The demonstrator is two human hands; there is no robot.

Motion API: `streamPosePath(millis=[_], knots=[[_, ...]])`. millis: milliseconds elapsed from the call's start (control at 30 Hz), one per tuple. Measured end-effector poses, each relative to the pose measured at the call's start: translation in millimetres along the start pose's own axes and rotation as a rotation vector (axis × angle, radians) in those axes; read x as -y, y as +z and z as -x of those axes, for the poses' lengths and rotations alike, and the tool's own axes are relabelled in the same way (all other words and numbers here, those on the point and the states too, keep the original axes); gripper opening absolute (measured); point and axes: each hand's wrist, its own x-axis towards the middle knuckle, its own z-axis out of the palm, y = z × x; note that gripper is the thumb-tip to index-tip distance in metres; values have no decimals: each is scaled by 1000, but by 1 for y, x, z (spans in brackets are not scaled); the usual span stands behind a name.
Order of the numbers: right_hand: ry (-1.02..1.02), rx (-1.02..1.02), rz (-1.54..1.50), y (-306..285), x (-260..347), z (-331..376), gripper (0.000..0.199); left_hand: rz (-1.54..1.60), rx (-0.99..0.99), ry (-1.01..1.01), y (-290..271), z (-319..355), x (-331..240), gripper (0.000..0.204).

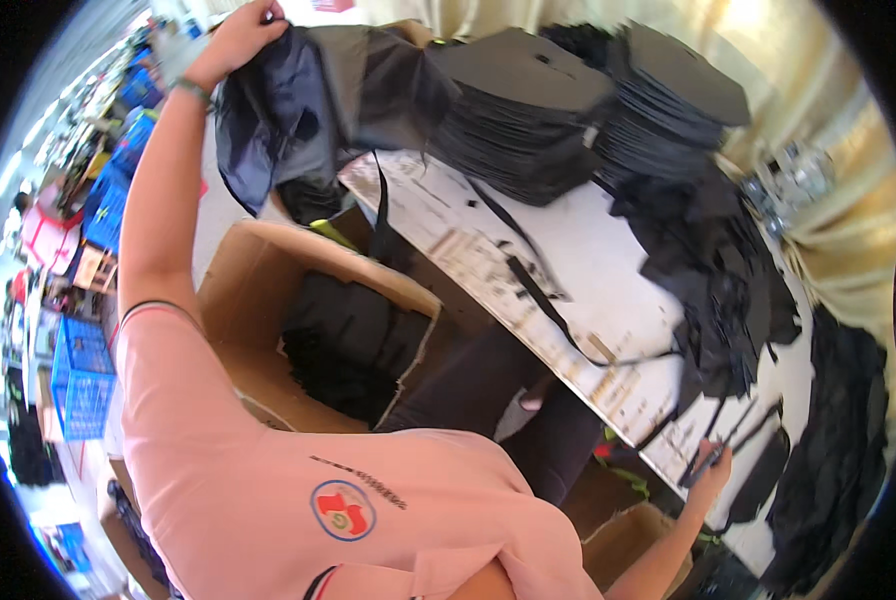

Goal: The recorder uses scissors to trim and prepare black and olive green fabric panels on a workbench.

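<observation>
My left hand [250, 32], reaching out to the far left, is closed on the top edge of a glossy black sheet, like a plastic bag or thin cloth [288, 105]. The sheet hangs in folds over the back of an open cardboard box [268, 270]. Inside that box lies stacked black fabric [353, 340]. At the right front edge of the white table [608, 270], my right hand [710, 470] closes around a slim dark tool [706, 462]; its exact kind is unclear. Black straps [753, 430] lie beside this hand.
Two large reels of black webbing [518, 110] [673, 100] stand at the table's back. Black fabric pieces [718, 270] are heaped on its right side, and a loose black strap [548, 305] crosses the middle. Blue crates [80, 375] stand at left; a cream curtain [828, 180] hangs behind.
</observation>
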Motion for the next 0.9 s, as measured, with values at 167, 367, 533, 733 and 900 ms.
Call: streamPosePath(millis=[167, 367, 533, 733, 900], knots=[[191, 28, -185, 30, 21, -10, 25, -109, -401, -326, 34, -9, 52, 29], [170, 26, -144, 45, 13, -22, 21, -10, 43, -400, 159, 48, 101, 40], [135, -68, 88, 3, -63, -30, 44, 506, 734, -26, 168, 26, -29, 35], [299, -39, 473, -6, -61, -54, 46, 798, 339, 511, 58, 48, -256, 14], [343, -51, 618, -29, -97, -80, 48, 988, 290, 609, 76, 13, -453, 13]])
